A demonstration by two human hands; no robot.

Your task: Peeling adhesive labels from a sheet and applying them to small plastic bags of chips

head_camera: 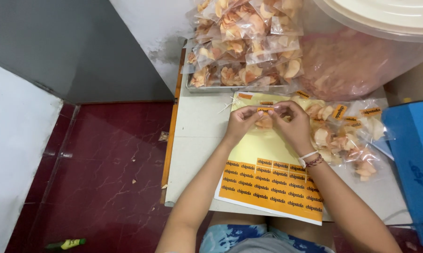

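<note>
Head view: pinching a small clear bag of chips (265, 121) between left hand (241, 122) and right hand (293, 125), likely light, crinkly, breakable, best gripped along top edge.

A metal tray (192, 88) piled with bagged chips sits far on the table. A blue machine (415, 159) stands right. A small green bottle (67, 244) lies near-left on dark red floor (113, 159).

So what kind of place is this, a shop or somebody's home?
Probably a small home snack-packing setup, not a shop. Both hands, left and right, press on a chip bag over a sticker sheet. A tray is piled with sealed bags, and a blue machine, perhaps a sealer, sits to the right.
</note>
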